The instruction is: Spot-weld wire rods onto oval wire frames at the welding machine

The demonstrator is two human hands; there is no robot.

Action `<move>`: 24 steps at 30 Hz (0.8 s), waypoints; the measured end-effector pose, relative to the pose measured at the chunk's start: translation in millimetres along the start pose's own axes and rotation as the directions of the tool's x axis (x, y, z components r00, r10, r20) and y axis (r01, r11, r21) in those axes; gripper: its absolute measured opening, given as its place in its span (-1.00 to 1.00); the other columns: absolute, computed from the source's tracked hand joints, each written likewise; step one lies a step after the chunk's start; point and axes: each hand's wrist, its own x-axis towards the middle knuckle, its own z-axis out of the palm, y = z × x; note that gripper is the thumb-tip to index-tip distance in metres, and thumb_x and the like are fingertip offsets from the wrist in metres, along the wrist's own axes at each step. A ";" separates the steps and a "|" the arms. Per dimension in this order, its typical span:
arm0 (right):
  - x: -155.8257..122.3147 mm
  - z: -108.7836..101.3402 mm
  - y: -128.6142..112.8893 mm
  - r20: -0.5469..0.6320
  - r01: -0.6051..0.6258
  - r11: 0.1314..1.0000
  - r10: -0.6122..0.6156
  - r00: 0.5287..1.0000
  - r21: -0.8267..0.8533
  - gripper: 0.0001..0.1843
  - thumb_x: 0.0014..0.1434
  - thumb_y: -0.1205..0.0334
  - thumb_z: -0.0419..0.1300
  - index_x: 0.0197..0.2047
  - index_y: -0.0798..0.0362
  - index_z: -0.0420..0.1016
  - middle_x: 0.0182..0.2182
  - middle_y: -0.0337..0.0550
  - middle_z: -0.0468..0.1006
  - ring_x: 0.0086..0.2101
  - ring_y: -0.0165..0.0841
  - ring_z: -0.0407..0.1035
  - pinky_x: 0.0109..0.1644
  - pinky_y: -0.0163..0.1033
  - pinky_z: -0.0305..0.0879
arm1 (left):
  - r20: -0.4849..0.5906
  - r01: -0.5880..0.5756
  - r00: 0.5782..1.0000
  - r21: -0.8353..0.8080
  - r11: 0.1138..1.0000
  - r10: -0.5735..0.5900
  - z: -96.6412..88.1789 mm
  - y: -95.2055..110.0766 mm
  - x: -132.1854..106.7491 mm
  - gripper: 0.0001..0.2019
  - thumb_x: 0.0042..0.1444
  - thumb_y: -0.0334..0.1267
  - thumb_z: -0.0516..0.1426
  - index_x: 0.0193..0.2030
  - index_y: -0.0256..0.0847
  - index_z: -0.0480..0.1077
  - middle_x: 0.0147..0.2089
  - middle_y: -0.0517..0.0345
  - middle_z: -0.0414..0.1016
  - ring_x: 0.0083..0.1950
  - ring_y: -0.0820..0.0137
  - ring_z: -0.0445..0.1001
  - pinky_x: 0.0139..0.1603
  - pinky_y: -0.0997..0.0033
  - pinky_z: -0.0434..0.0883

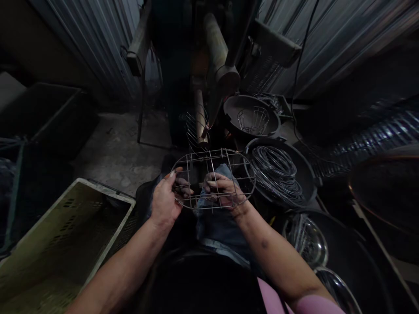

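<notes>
An oval wire basket frame [212,163], made of crossing thin rods, is held up in front of my lap. My left hand [165,196] is closed around its left end, thumb on top of the rim. Behind the crossing wires, my right hand [224,189] has its fingers curled in a pinch on the frame's inner wires; the exact contact is partly hidden. Just beyond the frame stands a machine with a thick upper cylinder [218,43] and a thinner brass-coloured lower arm [200,115]. Several thin wires show beside that lower arm.
To the right, a dark pan [231,120] bears a small wire basket [253,120]. Nearer, another pan holds coiled wire rings [278,174]. Shiny round metal pieces [310,240] lie at lower right. A yellowish plastic crate [65,235] stands at left. A cable [296,83] hangs at right.
</notes>
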 end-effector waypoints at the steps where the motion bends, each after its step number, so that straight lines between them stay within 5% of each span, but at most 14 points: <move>1: 2.4 2.1 -1.3 0.007 0.017 1.000 -0.017 1.000 0.000 -0.78 -0.08 0.30 0.21 -0.34 0.05 0.26 -0.56 -0.30 0.40 -0.66 -0.53 0.17 -0.63 -0.41 0.05 | 0.000 0.006 1.000 0.001 1.000 -0.006 0.4 -0.6 -0.7 -0.71 0.00 -0.25 0.10 -0.11 -0.30 0.37 -0.57 0.20 0.41 -0.65 0.43 0.39 -0.64 0.48 0.30; 24: 6.4 11.7 -4.6 0.090 0.085 0.992 -0.094 0.992 0.093 -0.76 -0.06 0.29 0.23 -0.31 0.05 0.25 -0.52 -0.34 0.38 -0.66 -0.59 0.14 -0.61 -0.44 0.08 | -0.020 -0.069 0.997 0.113 0.991 0.072 9.6 1.4 -3.7 -0.62 -0.02 -0.14 0.13 -0.06 -0.25 0.36 -0.60 0.25 0.39 -0.68 0.45 0.36 -0.71 0.53 0.23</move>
